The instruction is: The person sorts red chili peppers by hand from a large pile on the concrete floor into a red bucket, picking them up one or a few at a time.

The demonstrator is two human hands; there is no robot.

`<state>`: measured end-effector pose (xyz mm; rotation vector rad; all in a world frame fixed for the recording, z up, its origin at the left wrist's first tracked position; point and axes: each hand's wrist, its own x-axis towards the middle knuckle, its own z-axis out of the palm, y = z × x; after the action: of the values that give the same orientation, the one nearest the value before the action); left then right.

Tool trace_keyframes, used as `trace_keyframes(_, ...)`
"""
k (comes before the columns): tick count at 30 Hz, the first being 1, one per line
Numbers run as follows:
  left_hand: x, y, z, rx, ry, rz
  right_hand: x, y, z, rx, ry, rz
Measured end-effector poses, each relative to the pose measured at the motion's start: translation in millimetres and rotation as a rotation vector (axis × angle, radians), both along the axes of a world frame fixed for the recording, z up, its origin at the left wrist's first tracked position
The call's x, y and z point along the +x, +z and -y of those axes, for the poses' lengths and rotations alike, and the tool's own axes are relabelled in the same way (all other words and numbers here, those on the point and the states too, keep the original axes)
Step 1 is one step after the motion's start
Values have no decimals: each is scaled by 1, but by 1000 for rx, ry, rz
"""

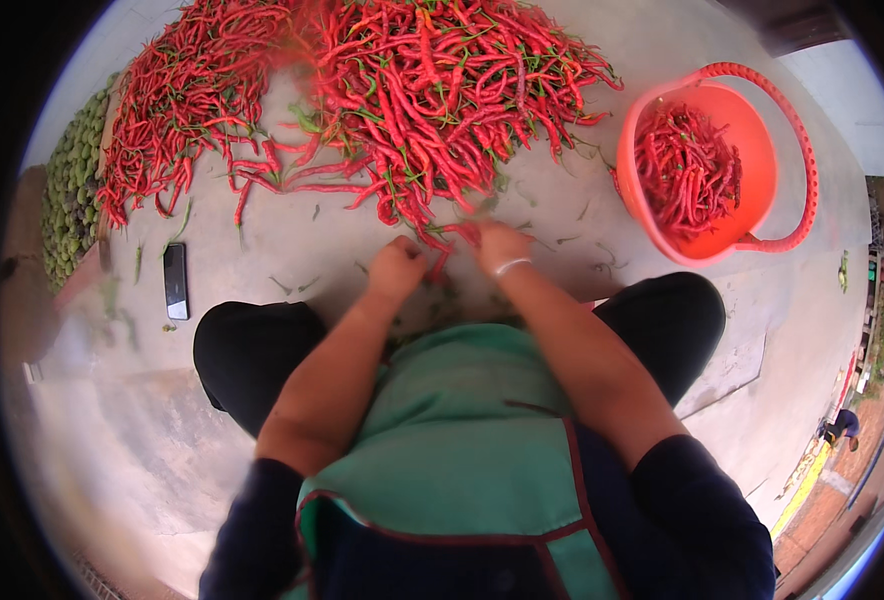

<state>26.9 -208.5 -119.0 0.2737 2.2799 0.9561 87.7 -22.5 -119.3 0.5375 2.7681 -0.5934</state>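
My left hand (398,268) is closed just in front of a large pile of red chili peppers (442,95). What its fingers pinch, if anything, is too small to make out. Close by, my right hand (503,248), with a pale bracelet at the wrist, is closed around red chili peppers (465,233) whose ends stick out toward the left hand. A few loose chilies lie between the two hands, at the near tip of the pile. Many in the pile have green stems.
At the right stands a pinkish-red basket (760,165) with a braided handle, partly filled with chilies. A second chili heap (177,110) spreads at the far left, beside a mound of green produce (74,185). A phone (175,282) lies on the floor by my left knee. Stem bits are scattered around.
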Motion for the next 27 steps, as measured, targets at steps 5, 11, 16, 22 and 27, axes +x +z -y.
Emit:
trace_keyframes(5,5,56,-40,470,322,528,5,54,8,-322,-129,-138)
trace_keyframes(11,8,84,-47,716,329,644,16,86,15,-692,-210,-154)
trace_keyframes(16,11,83,-33,518,-93,292,22,112,4,-650,-160,-233)
trace_keyframes(22,28,103,-37,456,-211,316,35,103,8,-658,-113,-182)
trace_keyframes(27,25,107,-30,332,-280,231,36,115,9,-913,-283,-177)
